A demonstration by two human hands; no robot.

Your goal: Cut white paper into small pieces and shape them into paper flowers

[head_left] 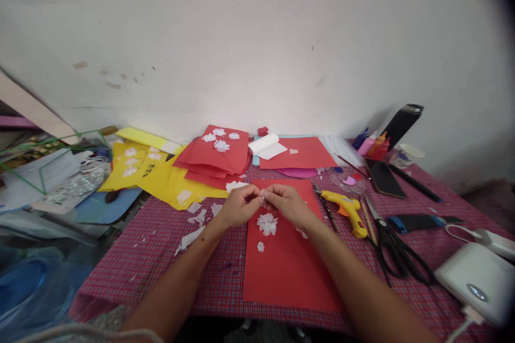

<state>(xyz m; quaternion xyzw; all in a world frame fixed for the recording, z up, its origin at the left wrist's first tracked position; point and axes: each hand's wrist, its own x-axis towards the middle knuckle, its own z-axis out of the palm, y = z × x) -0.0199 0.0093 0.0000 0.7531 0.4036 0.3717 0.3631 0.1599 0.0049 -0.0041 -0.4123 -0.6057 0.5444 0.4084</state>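
Observation:
My left hand [242, 204] and my right hand [287, 203] meet above a red sheet of paper [289, 278]. Both have their fingertips pinched on a small white paper piece [263, 196], mostly covered by the fingers. Just below them on the sheet lies a white paper flower [267, 224] with ruffled petals. A smaller crumpled white piece [260, 246] is under that. Part of another white piece shows beside my right wrist. Torn white scraps [197, 217] are scattered left of my left hand.
Yellow glue gun [348, 209], black scissors [396, 254] and a blue-handled cutter [418, 222] lie to the right. A phone [384, 177], black flask [406, 123] and paint bottles [368, 144] stand or lie behind. Red papers with white flowers [220, 144] and yellow sheets [169, 177] are at back left.

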